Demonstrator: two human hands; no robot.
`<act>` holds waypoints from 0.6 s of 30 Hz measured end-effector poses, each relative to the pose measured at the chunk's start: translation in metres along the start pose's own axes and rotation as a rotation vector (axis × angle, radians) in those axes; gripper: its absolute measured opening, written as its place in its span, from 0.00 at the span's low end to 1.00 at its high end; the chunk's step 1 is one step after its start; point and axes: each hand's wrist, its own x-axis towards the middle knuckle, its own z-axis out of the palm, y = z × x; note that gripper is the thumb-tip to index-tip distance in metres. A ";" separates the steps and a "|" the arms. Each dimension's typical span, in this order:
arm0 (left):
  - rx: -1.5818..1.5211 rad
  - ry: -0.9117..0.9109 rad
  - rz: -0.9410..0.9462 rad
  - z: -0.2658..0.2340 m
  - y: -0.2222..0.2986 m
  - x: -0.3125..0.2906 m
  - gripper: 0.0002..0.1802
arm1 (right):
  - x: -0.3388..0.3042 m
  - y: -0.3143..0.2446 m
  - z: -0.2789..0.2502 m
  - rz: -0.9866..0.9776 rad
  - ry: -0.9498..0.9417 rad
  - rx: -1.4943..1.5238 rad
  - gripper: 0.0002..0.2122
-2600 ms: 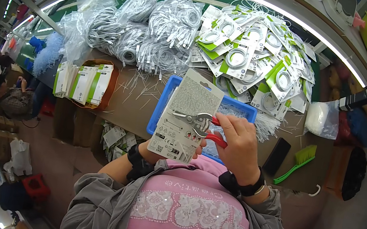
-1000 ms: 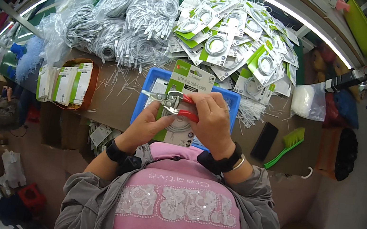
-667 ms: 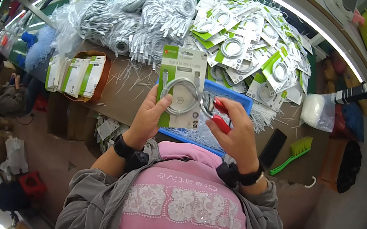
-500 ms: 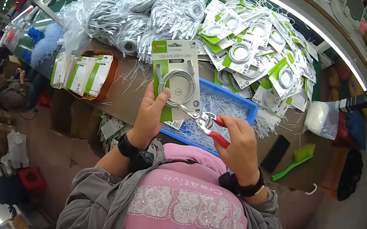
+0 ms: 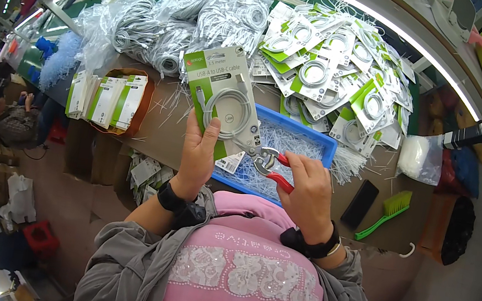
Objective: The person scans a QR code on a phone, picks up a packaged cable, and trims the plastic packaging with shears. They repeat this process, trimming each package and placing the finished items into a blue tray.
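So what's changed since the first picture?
The cable card flipped to its front, moving up and left. The red-handled pliers reach its lower right corner, no longer crossing its middle. The left hand still holds the card, the right hand the pliers.

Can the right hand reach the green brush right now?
Probably: the green brush lies nearby, only the black phone between, but the right hand holds red-handled pliers, which would likely need putting down.

Single wide fisheye view from the wearer's head, facing down, near the left hand (image 5: 197,153), right hand (image 5: 312,193) and counter (image 5: 161,143).
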 end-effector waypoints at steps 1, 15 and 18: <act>-0.002 0.000 0.002 0.000 0.000 0.000 0.21 | 0.000 0.000 0.001 -0.001 0.005 -0.002 0.25; 0.333 -0.035 0.200 0.004 0.003 -0.004 0.21 | 0.002 0.002 0.008 -0.046 0.011 -0.049 0.22; 0.044 0.020 0.087 0.010 0.003 0.000 0.20 | 0.006 0.009 0.016 0.020 0.039 0.249 0.21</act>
